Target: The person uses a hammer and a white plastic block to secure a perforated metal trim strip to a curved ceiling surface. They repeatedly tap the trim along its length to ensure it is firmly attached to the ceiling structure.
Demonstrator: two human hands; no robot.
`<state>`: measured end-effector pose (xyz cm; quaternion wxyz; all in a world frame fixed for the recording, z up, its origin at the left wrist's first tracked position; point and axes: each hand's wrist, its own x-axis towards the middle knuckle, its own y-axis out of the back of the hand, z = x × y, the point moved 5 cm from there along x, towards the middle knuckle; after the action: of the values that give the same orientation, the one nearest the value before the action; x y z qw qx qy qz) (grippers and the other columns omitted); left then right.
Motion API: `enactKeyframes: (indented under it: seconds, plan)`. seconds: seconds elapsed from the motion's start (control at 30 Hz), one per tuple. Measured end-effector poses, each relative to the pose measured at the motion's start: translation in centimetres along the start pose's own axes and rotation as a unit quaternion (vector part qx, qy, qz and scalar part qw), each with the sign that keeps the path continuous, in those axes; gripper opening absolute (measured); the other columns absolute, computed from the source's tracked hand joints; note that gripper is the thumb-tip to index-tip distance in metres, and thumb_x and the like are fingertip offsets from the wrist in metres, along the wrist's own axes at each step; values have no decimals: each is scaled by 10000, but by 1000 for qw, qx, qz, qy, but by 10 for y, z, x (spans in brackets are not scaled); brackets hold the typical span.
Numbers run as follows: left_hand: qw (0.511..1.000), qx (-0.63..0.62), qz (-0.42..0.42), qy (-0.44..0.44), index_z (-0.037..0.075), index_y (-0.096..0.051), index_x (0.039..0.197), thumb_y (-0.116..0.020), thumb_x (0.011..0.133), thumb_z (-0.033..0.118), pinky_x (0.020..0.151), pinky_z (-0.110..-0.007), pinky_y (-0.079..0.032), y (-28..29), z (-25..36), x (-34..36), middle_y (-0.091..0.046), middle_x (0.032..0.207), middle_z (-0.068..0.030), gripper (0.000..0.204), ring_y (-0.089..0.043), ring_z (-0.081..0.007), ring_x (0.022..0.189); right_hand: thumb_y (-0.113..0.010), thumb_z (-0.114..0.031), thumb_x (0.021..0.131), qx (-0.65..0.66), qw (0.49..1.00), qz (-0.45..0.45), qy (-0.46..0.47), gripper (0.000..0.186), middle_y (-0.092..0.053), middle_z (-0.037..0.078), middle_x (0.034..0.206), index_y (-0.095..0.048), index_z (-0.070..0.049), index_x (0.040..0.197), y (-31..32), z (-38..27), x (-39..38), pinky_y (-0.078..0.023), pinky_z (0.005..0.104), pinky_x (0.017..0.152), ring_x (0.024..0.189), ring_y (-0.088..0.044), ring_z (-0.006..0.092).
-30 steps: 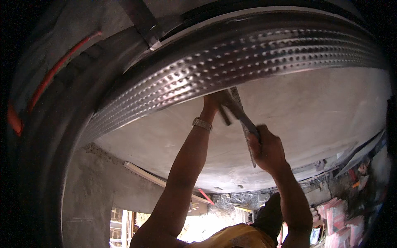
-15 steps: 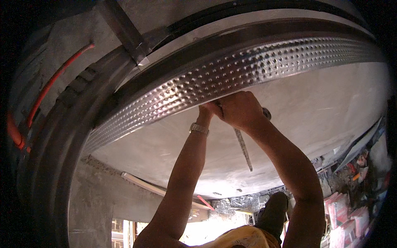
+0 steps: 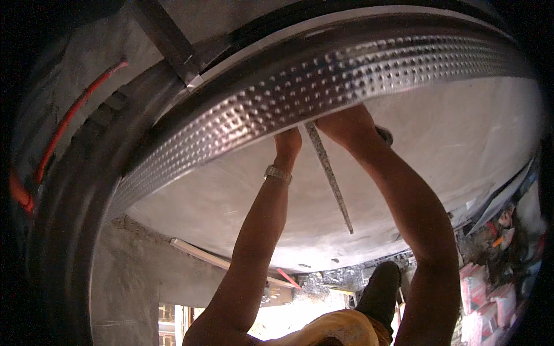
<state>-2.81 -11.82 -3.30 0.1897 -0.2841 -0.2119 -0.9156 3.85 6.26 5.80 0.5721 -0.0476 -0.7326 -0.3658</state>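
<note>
A long dimpled metal channel (image 3: 311,86) runs across the view, curved by the lens. Both arms reach up to it from below. My left hand (image 3: 288,140), with a metal watch (image 3: 277,173) at the wrist, meets its lower edge near the middle. A little to the right, my right hand (image 3: 348,124) goes up behind that same edge. The channel hides the fingers of both hands, so any grip or held thing is out of sight. Beside the right wrist shows a dark rounded thing (image 3: 384,135) whose kind I cannot make out.
Other dark metal channels (image 3: 63,242) bend down the left side, and a short metal piece (image 3: 167,43) crosses at the top. An orange-red conduit (image 3: 75,109) hangs at the left. A narrow chase (image 3: 330,179) marks the grey wall (image 3: 438,150). Red-and-white packages (image 3: 479,300) lie at lower right.
My hands were together below the channel's edge. Now they are apart, the right one higher and mostly behind the channel, with the wall chase showing between them. The channel sits slightly higher in view.
</note>
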Motion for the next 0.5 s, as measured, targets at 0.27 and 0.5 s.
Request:
enactKeyframes:
  seconds: [0.27, 0.5]
  plan:
    - [994, 85, 24, -61, 15, -500, 1229, -405, 1006, 327, 920, -382, -449, 20, 5, -3, -600, 1110, -218, 395, -566, -321, 1036, -425, -552, 946, -16, 1000, 5, -13, 527, -638, 174, 645, -533, -38, 909, -4, 1, 5, -549, 472, 474, 589, -674, 343]
    - [953, 122, 73, -267, -12, -483, 1172, -382, 1014, 367, 678, -436, -497, 38, 25, -1, -647, 964, -233, 423, -651, -363, 868, -436, -543, 945, -21, 994, -98, -37, 530, -654, 150, 660, -546, -24, 943, 34, -56, 7, -573, 437, 560, 655, -690, 327]
